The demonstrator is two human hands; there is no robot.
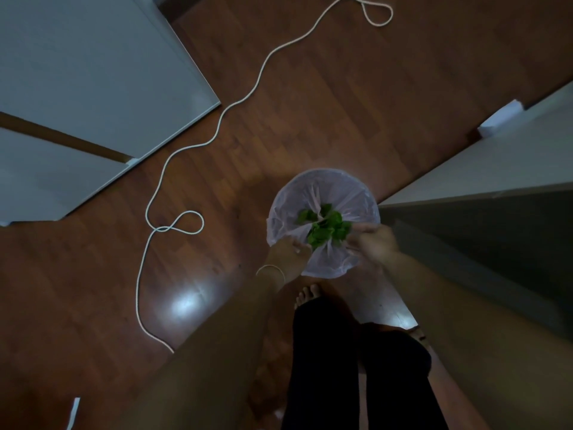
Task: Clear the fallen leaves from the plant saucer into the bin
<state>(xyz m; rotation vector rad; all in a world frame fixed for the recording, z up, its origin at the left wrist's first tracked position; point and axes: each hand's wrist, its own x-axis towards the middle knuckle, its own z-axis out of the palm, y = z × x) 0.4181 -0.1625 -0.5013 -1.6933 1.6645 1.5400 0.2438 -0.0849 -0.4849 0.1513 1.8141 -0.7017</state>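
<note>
on the wood floor (310,88), by the near edge of a pale cabinet, stands the bin (324,262) with its white liner. both hands hang over its mouth: the left hand (288,248) at the near-left rim, the right hand (373,242) at the right, fingers spread loose. green leaves (325,228) sit between them, seemingly dropping; whether any are pinched i cannot tell. best to stay low over the middle and shake off clinging bits. no saucer shows.

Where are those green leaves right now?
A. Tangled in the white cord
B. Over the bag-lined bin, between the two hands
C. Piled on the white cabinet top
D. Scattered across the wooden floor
B: the green leaves sit over the bin, between the left hand and right hand.
</note>
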